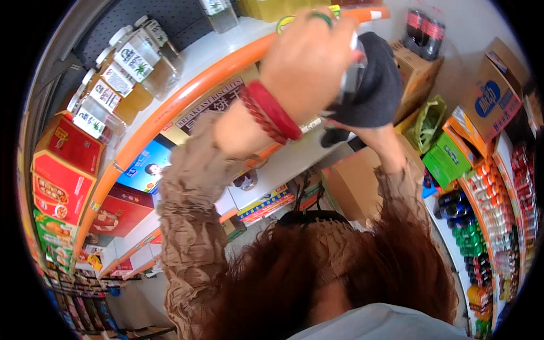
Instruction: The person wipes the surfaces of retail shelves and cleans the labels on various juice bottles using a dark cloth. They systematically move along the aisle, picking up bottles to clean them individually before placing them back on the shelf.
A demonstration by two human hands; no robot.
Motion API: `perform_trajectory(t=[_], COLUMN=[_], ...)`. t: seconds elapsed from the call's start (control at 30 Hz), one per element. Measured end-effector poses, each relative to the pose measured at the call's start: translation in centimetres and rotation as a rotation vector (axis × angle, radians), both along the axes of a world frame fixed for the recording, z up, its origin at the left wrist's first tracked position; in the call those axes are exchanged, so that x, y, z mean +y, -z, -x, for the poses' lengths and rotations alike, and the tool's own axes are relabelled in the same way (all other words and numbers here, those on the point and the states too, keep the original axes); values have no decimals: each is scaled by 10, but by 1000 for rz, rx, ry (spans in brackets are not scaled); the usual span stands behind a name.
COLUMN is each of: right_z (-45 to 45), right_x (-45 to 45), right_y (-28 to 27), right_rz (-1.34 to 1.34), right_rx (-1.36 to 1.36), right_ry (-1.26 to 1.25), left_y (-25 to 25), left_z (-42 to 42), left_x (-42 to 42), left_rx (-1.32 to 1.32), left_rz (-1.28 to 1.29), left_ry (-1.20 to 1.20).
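Observation:
My left hand (312, 55), with a green ring and red bracelets at the wrist, is raised in front of the orange-edged shelf (238, 55). Its fingers close on a small clear-and-white object (355, 72), blurred and partly covered by the hand. Pressed against that object is a dark grey cloth (374, 85). My right hand (365, 131) comes from below and holds the cloth; the cloth hides most of its fingers. On the shelf left of my hands stand several plastic drink bottles (136, 63) with white labels.
Red gift boxes (63, 170) stand at the far left. A breakfast biscuit carton (208, 100) sits on the shelf below. To the right are cardboard boxes (488, 93), a cola bottle pack (423, 32), a green bag (429, 123) and shelves of bottles (467, 238).

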State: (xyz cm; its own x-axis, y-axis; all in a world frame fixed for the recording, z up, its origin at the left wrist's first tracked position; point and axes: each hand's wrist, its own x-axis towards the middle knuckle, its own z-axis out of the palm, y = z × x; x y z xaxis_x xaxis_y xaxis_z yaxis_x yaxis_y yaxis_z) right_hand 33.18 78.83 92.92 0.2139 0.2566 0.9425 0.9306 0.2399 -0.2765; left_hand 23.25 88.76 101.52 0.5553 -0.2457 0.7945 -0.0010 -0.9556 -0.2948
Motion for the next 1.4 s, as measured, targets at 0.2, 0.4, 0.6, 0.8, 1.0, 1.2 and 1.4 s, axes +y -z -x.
perform_trajectory(t=[0.2, 0.4, 0.6, 0.8, 1.0, 1.2, 1.4], right_z=[2, 11, 39, 43, 51, 49, 47], right_x=[14, -11, -11, -17, -6, -4, -6], right_y=[49, 83, 80, 70, 64, 83, 90], right_rz=[-137, -272, -362, -321, -450, -427, -188], right_rx=[535, 1209, 1212, 1217, 1016, 1143, 1320], right_ry=[-187, -396, -514, -618, -532, -645, -378], left_y=[44, 123, 196, 207, 226, 226, 258], left_z=[-22, 15, 33, 44, 47, 50, 54], left_x=[-27, 6, -5, 2, 6, -13, -10], left_rx=[23, 215, 337, 314, 191, 106, 129], left_rz=[180, 973, 1469, 1635, 1617, 2476, 2177], left_ry=[158, 346, 583, 716, 749, 1296, 941])
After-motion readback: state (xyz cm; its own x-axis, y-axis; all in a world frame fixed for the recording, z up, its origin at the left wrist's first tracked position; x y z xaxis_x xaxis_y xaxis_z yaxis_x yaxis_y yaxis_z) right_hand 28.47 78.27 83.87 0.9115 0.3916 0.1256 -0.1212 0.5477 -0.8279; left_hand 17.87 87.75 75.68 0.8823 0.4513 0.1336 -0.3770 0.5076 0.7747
